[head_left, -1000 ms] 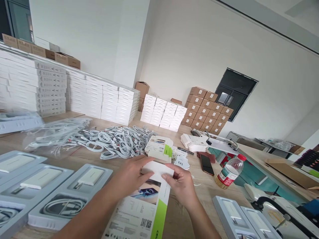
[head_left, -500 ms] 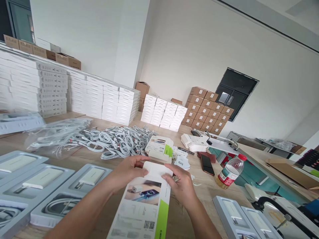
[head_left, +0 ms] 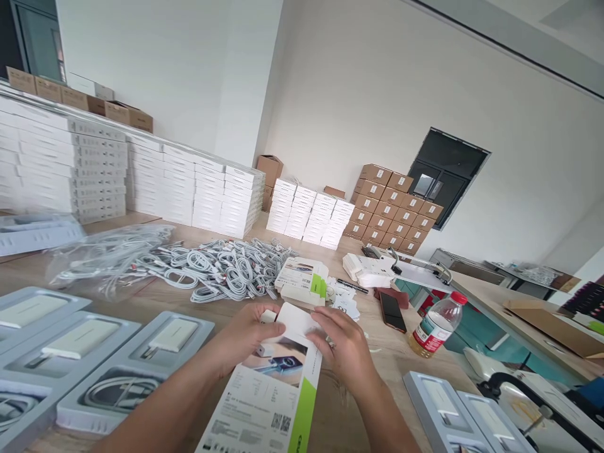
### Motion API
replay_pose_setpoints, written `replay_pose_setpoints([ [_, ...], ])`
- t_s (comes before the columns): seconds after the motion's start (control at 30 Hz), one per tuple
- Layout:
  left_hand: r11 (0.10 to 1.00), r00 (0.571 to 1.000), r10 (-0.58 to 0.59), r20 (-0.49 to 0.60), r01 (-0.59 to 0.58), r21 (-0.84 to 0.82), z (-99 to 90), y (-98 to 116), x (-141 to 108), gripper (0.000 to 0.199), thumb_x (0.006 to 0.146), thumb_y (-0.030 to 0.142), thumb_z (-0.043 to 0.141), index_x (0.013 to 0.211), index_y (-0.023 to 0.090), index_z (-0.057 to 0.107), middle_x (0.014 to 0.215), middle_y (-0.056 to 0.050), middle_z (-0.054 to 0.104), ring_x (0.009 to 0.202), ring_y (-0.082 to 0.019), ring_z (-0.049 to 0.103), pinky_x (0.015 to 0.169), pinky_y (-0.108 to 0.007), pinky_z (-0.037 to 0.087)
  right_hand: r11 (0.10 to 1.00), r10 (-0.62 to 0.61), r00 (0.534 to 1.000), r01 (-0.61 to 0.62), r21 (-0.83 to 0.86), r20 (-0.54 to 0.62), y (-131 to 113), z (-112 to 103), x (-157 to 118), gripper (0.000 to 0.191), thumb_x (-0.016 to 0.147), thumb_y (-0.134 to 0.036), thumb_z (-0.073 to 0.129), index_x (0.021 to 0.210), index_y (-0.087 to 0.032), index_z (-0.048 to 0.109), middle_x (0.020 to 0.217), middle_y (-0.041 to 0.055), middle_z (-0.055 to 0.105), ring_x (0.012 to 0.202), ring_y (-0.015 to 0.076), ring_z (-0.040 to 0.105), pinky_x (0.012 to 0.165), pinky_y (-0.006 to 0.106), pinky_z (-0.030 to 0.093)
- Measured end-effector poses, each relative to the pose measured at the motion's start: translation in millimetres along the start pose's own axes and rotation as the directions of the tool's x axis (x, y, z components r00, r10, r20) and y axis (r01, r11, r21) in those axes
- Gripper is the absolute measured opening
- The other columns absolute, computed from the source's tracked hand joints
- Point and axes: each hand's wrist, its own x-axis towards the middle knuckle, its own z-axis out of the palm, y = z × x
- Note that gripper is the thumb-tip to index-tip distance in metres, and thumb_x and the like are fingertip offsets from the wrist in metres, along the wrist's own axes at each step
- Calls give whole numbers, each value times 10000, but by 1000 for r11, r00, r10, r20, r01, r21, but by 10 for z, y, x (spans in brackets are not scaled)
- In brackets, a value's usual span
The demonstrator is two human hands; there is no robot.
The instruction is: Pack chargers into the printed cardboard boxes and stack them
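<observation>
In my view, the left hand [head_left: 257, 333] and right hand [head_left: 340, 343] both pinch the top end of a smooth, flat card box [head_left: 264, 396], printed white and green, which slants down between my forearms over the wood-grain counter [head_left: 346, 421]. Ribbed, coiled cables [head_left: 226, 267] heap beyond the left hand; open counter lies right of the box, before the molded trays [head_left: 441, 412].

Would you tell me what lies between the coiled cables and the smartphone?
The head view shows green-and-white printed cartons, white cards, a pen and part of a reddish cloth between them.
</observation>
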Motion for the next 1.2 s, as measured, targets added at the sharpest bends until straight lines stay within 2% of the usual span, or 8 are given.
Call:
replay_pose_setpoints([
  [0.07, 1000, 1000, -1, -12, 1, 6, 1, -3, -2, 417, 627, 383, 783, 978, 184, 675, 769, -46, 750, 733, -254, 702, 645, -317, 517, 999, -36, 999, 36, -13, -3, -10, 2, 10, 213, 930, -247, 598, 1126, -210, 673, 1077, 92, 748, 974, 250, 702, 822, 393, 594],
  [0.2, 995, 998, 31, -49, -26, 98, 42, -17, -10, 397, 651, 387, 748, 981, 175, 686, 751, -35, 742, 697, -238, 689, 626, -297, 497, 994, -78, 996, 75, -74, -40, -63, 3, 44, 187, 922, -226, 602, 1087, -215, 690, 1080, 94, 752, 961, 245, 711, 812, 386, 586],
  [0.33, 960, 989, 145, 3, -142, 243, 120, -43, -22, 309, 708, 350, 687, 959, 171, 711, 805, -30, 755, 721, -222, 686, 667, -289, 486, 991, -104, 994, 102, -92, -18, -148, 0, 66, 176, 909, -176, 603, 1049, -210, 704, 1077, 86, 759, 957, 248, 722, 808, 390, 585],
  [0.5, 935, 993, 119, -19, -106, 339, 194, -29, -70, 299, 741, 314, 630, 998, 181, 708, 744, -19, 751, 702, -236, 683, 637, -291, 469, 988, -107, 994, 106, -114, -3, -204, 7, 49, 145, 915, -164, 589, 883, -216, 720, 997, 63, 780, 871, 232, 746, 748, 358, 604],
  [0.67, 892, 975, 207, 74, -219, 396, 218, 9, -103, 230, 764, 279, 572, 898, 182, 732, 766, -17, 735, 706, -222, 652, 623, -278, 441, 988, -93, 996, 92, -123, -6, -221, 17, 31, 159, 886, -171, 597, 768, -216, 694, 981, 54, 783, 803, 231, 754, 665, 343, 619],
  [0.8, 889, 978, 198, 62, -206, 408, 210, 31, -114, 217, 763, 289, 577, 874, 179, 727, 664, 8, 671, 597, -176, 571, 573, -256, 395, 992, -74, 997, 70, -103, -33, -235, 21, 28, 185, 852, -133, 586, 708, -218, 665, 966, 54, 782, 802, 209, 757, 642, 307, 626],
  [1.0, 908, 979, 188, 83, -205, 365, 199, 38, -127, 216, 743, 302, 589, 864, 173, 712, 659, 11, 646, 573, -159, 531, 571, -248, 384, 997, -65, 997, 63, -50, -37, -230, 8, 28, 149, 855, -133, 585, 763, -227, 655, 940, 60, 779, 851, 194, 752, 687, 279, 624],
  [1.2, 867, 979, 196, 47, -196, 459, 206, -6, -107, 198, 726, 265, 564, 834, 177, 706, 634, 25, 617, 560, -150, 505, 552, -243, 352, 994, -88, 992, 93, -55, 87, -233, -50, 49, 132, 887, -135, 573, 926, -223, 663, 930, 47, 773, 753, 200, 743, 633, 292, 591],
])
